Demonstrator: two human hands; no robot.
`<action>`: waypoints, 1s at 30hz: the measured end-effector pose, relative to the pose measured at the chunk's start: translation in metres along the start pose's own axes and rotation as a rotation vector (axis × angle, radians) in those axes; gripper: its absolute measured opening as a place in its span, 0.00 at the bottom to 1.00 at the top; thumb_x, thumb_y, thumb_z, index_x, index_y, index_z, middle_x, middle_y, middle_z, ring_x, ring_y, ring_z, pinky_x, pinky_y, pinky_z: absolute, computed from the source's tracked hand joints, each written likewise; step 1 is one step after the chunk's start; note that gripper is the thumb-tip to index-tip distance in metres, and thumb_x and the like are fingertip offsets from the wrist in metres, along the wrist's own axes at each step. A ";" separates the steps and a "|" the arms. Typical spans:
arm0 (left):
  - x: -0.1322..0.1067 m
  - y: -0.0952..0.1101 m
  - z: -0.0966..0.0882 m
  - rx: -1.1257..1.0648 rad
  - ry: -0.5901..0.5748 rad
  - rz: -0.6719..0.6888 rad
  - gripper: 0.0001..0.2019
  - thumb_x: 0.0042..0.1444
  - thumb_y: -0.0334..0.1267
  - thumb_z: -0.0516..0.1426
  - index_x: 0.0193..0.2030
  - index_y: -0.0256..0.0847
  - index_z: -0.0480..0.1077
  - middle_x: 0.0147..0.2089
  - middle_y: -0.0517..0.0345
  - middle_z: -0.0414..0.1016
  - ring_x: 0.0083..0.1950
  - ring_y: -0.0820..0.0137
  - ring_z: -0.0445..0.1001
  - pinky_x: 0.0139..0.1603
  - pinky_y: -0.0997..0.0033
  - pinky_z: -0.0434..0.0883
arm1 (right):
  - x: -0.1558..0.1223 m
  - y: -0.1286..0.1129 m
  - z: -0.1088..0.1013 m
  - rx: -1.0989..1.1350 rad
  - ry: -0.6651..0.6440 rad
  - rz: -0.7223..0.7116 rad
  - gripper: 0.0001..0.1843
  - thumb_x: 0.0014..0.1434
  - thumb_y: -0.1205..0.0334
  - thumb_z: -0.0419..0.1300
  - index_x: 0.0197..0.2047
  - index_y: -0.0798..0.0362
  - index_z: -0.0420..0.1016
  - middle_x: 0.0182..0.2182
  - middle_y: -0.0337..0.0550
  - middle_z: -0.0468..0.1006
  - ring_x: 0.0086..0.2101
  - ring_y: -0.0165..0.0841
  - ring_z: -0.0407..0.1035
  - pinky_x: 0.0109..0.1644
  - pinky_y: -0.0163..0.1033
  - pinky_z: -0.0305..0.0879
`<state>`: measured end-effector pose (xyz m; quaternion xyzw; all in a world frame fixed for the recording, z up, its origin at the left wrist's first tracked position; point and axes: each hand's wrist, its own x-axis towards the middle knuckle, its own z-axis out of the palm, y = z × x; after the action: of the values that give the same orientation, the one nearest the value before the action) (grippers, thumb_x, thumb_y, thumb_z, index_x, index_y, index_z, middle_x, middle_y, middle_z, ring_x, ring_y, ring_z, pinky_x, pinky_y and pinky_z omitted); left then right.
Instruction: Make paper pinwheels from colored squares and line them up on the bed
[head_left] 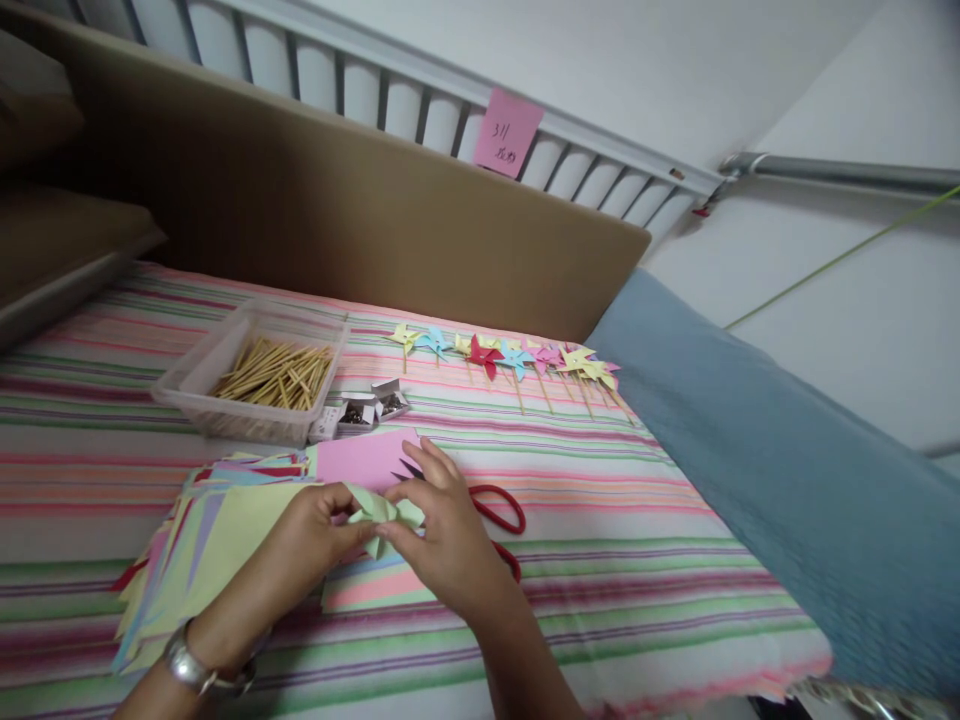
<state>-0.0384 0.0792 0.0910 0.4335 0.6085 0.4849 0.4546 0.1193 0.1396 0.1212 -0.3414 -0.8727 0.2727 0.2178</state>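
Between my two hands is a pale green paper pinwheel (pixel 381 512), its corners folded in toward the middle. My left hand (pixel 324 530) pinches its left side with thumb and fingers. From the other side, my right hand (pixel 442 520) grips it with the thumb on the near face. Under and behind my right hand lie red-handled scissors (pixel 501 508), blades pointing left over a pink paper sheet (pixel 360 458). A fanned stack of coloured paper (pixel 232 540) spreads beneath my left forearm.
A clear plastic box (pixel 187 388) holds many thin wooden sticks (pixel 281 375). Beside it stand small boxes of metal pins (pixel 358 413). Several finished pinwheels (pixel 484 355) lie in a row along a cardboard panel (pixel 360 200). Striped cloth (pixel 637 560) covers the table.
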 end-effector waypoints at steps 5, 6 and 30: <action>0.000 0.000 0.001 0.018 0.004 -0.008 0.06 0.41 0.38 0.63 0.24 0.38 0.75 0.22 0.59 0.74 0.24 0.70 0.68 0.27 0.73 0.63 | 0.000 0.000 0.002 0.001 0.018 0.006 0.08 0.51 0.65 0.66 0.37 0.50 0.78 0.60 0.50 0.64 0.63 0.45 0.48 0.63 0.56 0.46; 0.000 0.000 0.001 0.023 0.005 -0.009 0.06 0.41 0.38 0.63 0.24 0.38 0.75 0.22 0.59 0.74 0.24 0.70 0.68 0.27 0.73 0.63 | 0.000 -0.001 0.002 0.004 0.016 0.013 0.07 0.51 0.64 0.66 0.37 0.50 0.78 0.60 0.50 0.64 0.63 0.45 0.48 0.63 0.55 0.46; 0.005 -0.003 -0.008 -0.052 0.000 -0.030 0.04 0.42 0.36 0.61 0.24 0.38 0.74 0.23 0.61 0.74 0.26 0.70 0.68 0.30 0.71 0.64 | 0.002 0.011 -0.008 0.110 0.078 0.116 0.12 0.53 0.65 0.64 0.42 0.51 0.77 0.57 0.50 0.68 0.59 0.42 0.58 0.61 0.49 0.54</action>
<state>-0.0476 0.0815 0.0884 0.4124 0.6022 0.4934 0.4730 0.1277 0.1504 0.1205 -0.3895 -0.8260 0.3189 0.2536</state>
